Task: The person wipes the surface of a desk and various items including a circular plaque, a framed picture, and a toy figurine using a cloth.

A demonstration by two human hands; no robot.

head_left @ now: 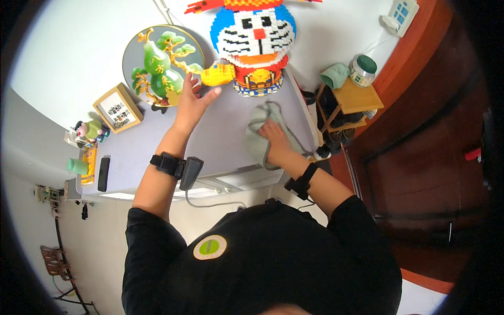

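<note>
The cloth (pixel 261 134) is a soft grey-green rag, crumpled into loose folds, lying on the right part of the pale grey cabinet top (pixel 152 152). The right hand (pixel 273 137) presses flat on it, fingers spread over the fabric rather than clenched, and one end of the cloth hangs near the front edge of the top. The left hand (pixel 190 102) is open, fingers stretched and holding nothing, its fingertips against the round plaque with the green gourd (pixel 160 65) at the back.

Just right of that hand stands a large block-built blue cat figure (pixel 255 44), close to the cloth's far end. The right edge of the top runs just beyond the cloth, with a small wooden stool (pixel 354 100) below it. To the left the surface lies bare up to a framed picture (pixel 118 109), a black remote (pixel 104 173) and a small green figurine (pixel 90 129) near the far left edge.
</note>
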